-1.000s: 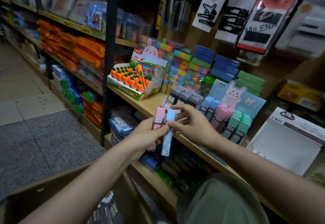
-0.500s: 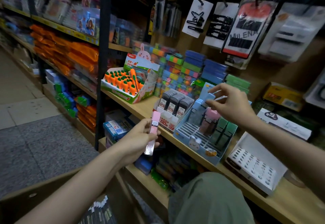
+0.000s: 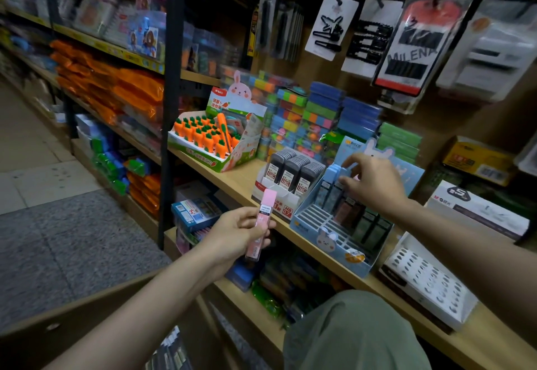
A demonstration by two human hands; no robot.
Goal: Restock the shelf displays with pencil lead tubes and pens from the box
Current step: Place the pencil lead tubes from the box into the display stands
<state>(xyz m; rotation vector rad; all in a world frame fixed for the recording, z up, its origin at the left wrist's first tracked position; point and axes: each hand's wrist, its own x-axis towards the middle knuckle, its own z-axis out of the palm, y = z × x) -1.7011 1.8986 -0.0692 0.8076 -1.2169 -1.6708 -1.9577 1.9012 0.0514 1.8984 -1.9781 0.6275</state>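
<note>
My left hand [image 3: 235,234] grips a pink pencil lead tube [image 3: 261,223] upright in front of the wooden shelf [image 3: 232,183]. My right hand [image 3: 373,183] reaches over the blue bunny display [image 3: 325,233], and its fingertips pinch a blue lead tube [image 3: 337,173] at the top of the back left row. Dark and pastel tubes fill the display's back rows; its front slots hold nothing. A cardboard box [image 3: 87,320] sits low at the left with packs visible inside.
A white display of black lead tubes [image 3: 293,175] stands left of the bunny display, a carrot eraser box [image 3: 209,140] further left. A white perforated tray [image 3: 427,279] lies on the shelf at the right. Hair-clip cards hang above. My knee [image 3: 354,332] is below.
My right hand took the blue tube from my left hand and carried it right to the bunny display's back row. My left hand keeps the pink tube.
</note>
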